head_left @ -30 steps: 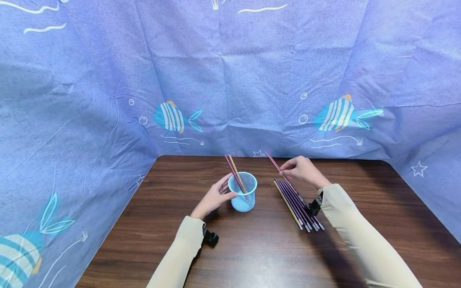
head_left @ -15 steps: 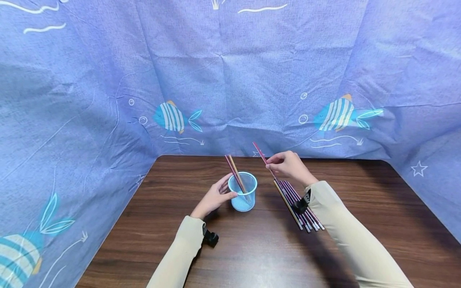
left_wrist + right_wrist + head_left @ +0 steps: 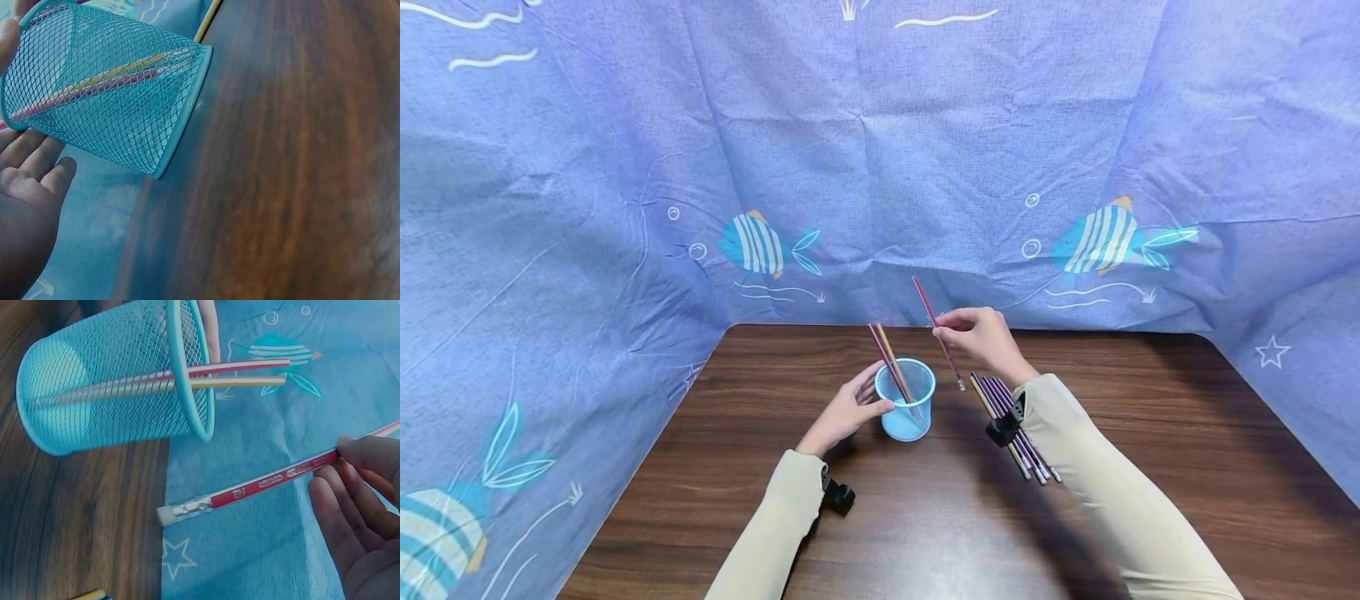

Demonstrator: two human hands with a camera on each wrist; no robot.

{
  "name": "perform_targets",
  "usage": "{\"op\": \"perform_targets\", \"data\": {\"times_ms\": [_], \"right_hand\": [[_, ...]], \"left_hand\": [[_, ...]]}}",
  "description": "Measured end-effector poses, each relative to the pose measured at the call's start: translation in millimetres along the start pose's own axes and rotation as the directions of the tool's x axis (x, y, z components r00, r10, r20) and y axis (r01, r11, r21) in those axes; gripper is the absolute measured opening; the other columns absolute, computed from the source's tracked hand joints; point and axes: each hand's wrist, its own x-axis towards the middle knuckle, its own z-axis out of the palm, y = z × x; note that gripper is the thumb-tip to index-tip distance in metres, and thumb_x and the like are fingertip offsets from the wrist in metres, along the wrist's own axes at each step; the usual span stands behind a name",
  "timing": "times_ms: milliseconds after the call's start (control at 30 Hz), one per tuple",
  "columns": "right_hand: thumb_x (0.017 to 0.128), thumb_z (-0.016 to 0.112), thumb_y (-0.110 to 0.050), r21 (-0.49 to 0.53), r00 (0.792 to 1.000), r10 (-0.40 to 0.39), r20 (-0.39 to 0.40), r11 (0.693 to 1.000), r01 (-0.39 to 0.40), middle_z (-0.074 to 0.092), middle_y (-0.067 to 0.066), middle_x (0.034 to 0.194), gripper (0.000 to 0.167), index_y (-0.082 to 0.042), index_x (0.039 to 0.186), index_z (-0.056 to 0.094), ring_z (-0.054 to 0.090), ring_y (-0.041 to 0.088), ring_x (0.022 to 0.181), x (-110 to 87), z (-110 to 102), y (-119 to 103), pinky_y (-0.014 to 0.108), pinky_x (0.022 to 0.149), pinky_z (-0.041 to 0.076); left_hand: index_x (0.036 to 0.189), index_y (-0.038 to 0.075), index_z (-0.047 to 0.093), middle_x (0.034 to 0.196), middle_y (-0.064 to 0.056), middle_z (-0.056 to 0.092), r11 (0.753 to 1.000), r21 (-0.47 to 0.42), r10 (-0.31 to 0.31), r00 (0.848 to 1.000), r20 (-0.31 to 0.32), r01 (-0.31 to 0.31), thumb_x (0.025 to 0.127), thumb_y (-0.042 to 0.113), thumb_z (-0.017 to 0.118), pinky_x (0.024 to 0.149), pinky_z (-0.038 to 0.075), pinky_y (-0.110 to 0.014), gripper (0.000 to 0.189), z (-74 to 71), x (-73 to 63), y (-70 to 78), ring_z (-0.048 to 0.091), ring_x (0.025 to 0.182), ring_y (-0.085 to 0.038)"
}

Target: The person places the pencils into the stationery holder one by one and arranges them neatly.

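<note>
A light-blue mesh pencil cup stands upright on the table, holding a red pencil and a yellow pencil that lean to the left. My left hand holds this cup near its rim from the left, thumb in front and fingers behind. In the right wrist view, my right hand pinches a red-and-white pencil between thumb and fingers. That pencil is tilted, its white eraser end low, just right of the cup in the head view. Below the right wrist lies a row of several pencils, partly covered by the black wrist camera.
The brown wooden table ends at the back against a blue cloth printed with fish. More of this cloth hangs at both sides. A second black wrist camera sits under the left wrist.
My right hand has moved left and up with the pinched red pencil, lifting it off the row and closer to the cup. The left hand and cup have stayed put.
</note>
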Motion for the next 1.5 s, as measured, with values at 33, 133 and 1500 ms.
{"op": "perform_targets", "data": {"times_ms": [33, 133, 1500], "right_hand": [[0.085, 0.074, -0.018, -0.004, 1.000, -0.013, -0.013, 1.000, 0.013, 0.075, 0.012, 0.088, 0.020, -0.004, 0.099, 0.075, 0.072, 0.026, 0.079, 0.6, 1.1, -1.4, 0.019, 0.065, 0.057], [0.085, 0.074, -0.020, -0.022, 0.997, -0.047, -0.054, 0.999, 0.045, 0.075, 0.011, 0.086, 0.021, -0.005, 0.099, 0.075, 0.071, 0.021, 0.077, 2.2, 4.8, -5.5, 0.018, 0.065, 0.055], [0.086, 0.073, -0.017, 0.000, 0.998, -0.050, -0.023, 0.999, 0.050, 0.074, 0.008, 0.088, 0.016, -0.006, 0.096, 0.074, 0.068, 0.015, 0.077, 5.2, 54.3, 6.0, 0.025, 0.069, 0.057]], "left_hand": [[0.152, 0.015, 0.028, 0.155, -0.011, 0.033, 1.000, 0.001, 0.001, 1.000, 0.000, -0.001, 0.091, 0.011, 0.066, 0.118, 0.029, -0.040, 0.072, 0.0, 0.0, 0.1, 0.031, 0.143, -0.025], [0.152, 0.015, 0.028, 0.155, -0.011, 0.034, 1.000, 0.002, -0.001, 1.000, -0.004, 0.001, 0.091, 0.012, 0.066, 0.118, 0.029, -0.041, 0.072, 0.0, -0.1, 0.3, 0.031, 0.143, -0.025], [0.153, 0.006, 0.023, 0.156, -0.016, 0.030, 1.000, -0.003, 0.001, 1.000, 0.029, -0.001, 0.092, 0.003, 0.062, 0.119, 0.027, -0.041, 0.072, -2.4, 2.8, 0.3, 0.029, 0.144, -0.028]]}}
